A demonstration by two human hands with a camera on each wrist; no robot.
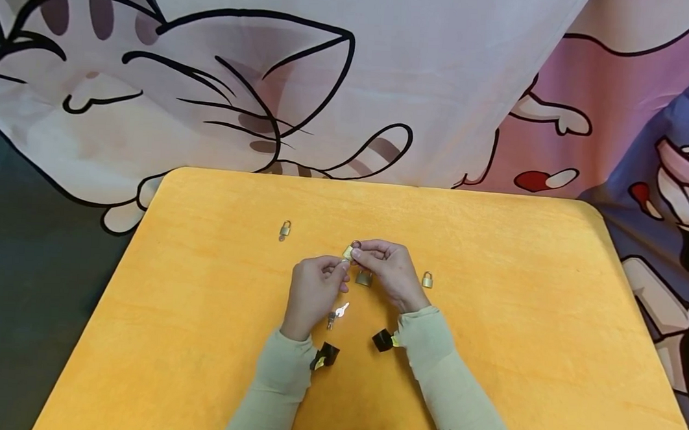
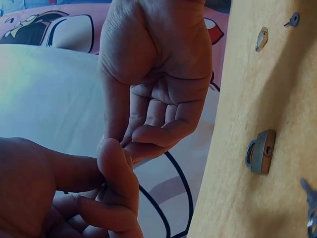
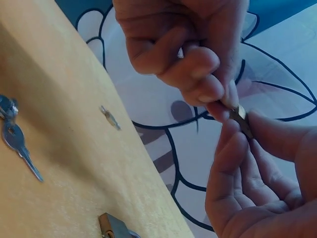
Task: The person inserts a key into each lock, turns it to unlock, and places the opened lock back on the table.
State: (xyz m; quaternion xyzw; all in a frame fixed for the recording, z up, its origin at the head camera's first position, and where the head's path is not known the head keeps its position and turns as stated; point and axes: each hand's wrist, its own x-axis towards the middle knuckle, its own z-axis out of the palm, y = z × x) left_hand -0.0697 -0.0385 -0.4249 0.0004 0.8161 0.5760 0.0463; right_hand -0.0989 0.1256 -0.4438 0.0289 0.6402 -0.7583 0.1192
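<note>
Over the table, my right hand pinches a small brass padlock between thumb and fingers, its shackle toward the right. My left hand meets the padlock's lower end, thumb and forefinger pinching what looks like a small key there, mostly hidden by the fingertips. In the right wrist view the padlock's body shows between both hands. Below them on the table lies another padlock, its keyhole visible in the left wrist view. Two loose keys lie just right of my left wrist.
A padlock with a key at its lower end lies farther back on the left. Another padlock lies right of my right hand. The yellow table ends at a printed cloth behind. Each wrist carries a small black camera.
</note>
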